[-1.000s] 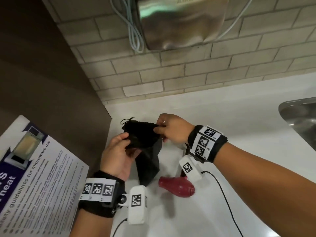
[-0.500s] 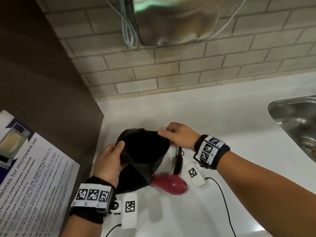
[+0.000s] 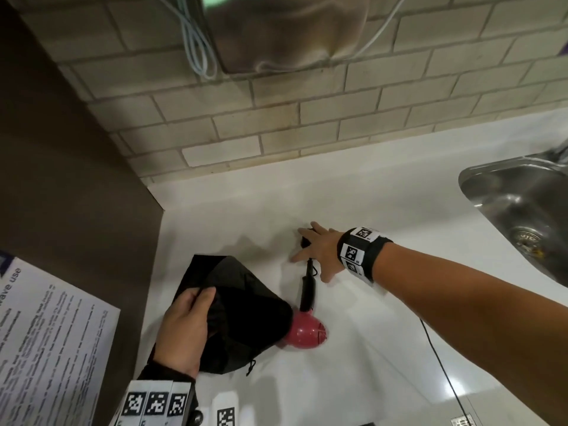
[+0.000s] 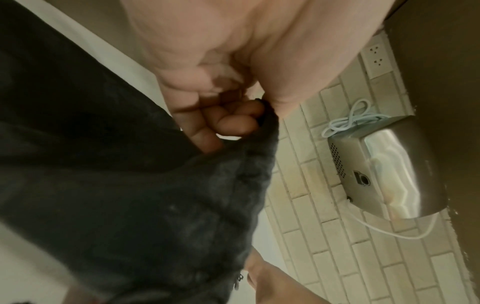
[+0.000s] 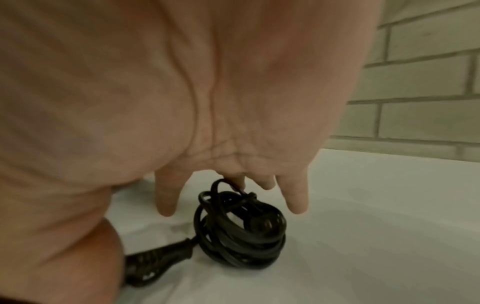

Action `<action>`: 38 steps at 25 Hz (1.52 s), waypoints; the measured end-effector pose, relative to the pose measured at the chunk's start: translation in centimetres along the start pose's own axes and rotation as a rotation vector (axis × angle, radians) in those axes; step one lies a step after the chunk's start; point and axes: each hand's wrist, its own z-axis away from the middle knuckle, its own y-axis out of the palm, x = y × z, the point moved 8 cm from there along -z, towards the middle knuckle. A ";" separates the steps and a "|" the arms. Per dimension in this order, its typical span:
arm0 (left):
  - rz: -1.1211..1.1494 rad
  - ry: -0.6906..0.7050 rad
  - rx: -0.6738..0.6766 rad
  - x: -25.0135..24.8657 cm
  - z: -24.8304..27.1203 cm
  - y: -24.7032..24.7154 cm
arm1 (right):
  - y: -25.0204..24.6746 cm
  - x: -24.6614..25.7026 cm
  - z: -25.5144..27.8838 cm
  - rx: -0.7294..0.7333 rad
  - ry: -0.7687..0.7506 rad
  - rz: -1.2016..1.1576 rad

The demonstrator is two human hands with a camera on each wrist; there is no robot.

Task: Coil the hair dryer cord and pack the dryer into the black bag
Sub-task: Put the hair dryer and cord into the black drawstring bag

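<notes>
A red hair dryer (image 3: 307, 332) lies on the white counter (image 3: 384, 195), its black handle (image 3: 307, 290) pointing away from me. The coiled black cord (image 5: 239, 226) sits at the handle's far end. My right hand (image 3: 307, 250) hovers over the coil with fingers spread, and one fingertip (image 5: 237, 181) touches a top loop. My left hand (image 3: 199, 299) grips the rim of the black bag (image 3: 246, 318), fingers (image 4: 233, 121) curled on the fabric. The bag rests on the counter against the dryer's left side and hides part of its red body.
A steel sink (image 3: 522, 210) is set into the counter at the right. A brown side panel (image 3: 76, 179) with a printed notice (image 3: 46, 348) closes the left. On the brick wall hangs a steel hand dryer (image 4: 384, 170) with white cables. A thin black wire (image 3: 442, 364) trails near my right forearm.
My right hand let go of the bag and moved back and to the right onto the coiled cord. My left hand lowered the bag onto the counter beside the dryer.
</notes>
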 end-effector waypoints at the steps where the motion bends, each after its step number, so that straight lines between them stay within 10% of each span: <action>1: 0.004 -0.006 0.009 0.0 0.1 0.4 | 0.4 0.3 0.0 0.019 -0.011 0.053; 24: 0.064 0.041 -0.041 -1.3 -3.3 0.1 | 1.3 0.1 1.2 -0.687 -0.351 0.357; 38: 0.082 0.047 -0.104 -2.6 -3.6 -0.9 | -3.4 -6.4 5.6 -0.581 -0.116 -0.426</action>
